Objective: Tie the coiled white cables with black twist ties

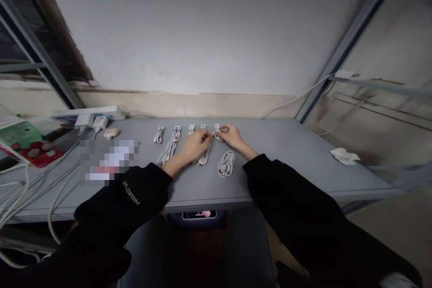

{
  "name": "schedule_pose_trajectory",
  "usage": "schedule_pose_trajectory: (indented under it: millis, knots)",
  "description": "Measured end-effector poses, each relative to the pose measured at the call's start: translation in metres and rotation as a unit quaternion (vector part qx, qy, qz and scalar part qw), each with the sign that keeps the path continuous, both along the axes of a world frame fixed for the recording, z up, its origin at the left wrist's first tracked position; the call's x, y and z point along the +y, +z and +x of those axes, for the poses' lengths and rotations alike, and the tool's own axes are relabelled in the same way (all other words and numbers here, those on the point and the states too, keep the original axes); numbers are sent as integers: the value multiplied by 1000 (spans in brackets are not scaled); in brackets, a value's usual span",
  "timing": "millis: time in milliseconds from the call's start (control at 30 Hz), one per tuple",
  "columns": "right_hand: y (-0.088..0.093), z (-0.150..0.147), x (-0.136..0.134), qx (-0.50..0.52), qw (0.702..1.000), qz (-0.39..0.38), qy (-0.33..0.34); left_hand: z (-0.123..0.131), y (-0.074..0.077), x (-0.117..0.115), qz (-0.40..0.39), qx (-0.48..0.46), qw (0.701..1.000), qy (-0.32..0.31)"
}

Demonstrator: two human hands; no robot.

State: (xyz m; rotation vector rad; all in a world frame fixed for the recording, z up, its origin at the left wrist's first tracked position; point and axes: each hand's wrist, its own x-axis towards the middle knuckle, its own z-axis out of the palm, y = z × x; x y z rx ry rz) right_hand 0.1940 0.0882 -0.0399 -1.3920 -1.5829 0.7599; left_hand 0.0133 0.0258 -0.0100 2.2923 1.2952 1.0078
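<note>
At the desk's middle, my right hand (pixel 232 136) pinches a coiled white cable (pixel 217 131) by its right side. Just left of it, my left hand (pixel 197 145) has its fingers pressed together; whatever is between the fingertips is too small to make out. Partly covered by the left hand are a white cable bundle (pixel 191 128) and another (pixel 203 127). Further left lie two bundles with dark ties, one cable (pixel 159 134) and another cable (pixel 176 133). Nearer me are looser coils: a left coil (pixel 167 152), a middle coil (pixel 203 157) and a right coil (pixel 226 164).
A power strip (pixel 91 112) with plugged-in chargers (pixel 84 120) runs along the back left. A small pinkish case (pixel 111 133), a blurred patch (pixel 110 162) and a red-green box (pixel 30 144) are on the left. Crumpled tissue (pixel 344 156) lies at the right edge.
</note>
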Motion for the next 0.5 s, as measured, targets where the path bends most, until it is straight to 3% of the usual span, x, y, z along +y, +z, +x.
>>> schedule_pose_trajectory:
  millis: [200, 333, 500]
  knots:
    - [5, -1, -3, 3, 1000, -18, 6, -1, 3, -2, -3, 11, 999, 50]
    - [4, 1, 0, -8, 1000, -23, 11, -6, 17, -8, 0, 84, 984, 157]
    - [4, 7, 0, 2, 999, -26, 47, -31, 43, -5, 33, 203, 931, 301]
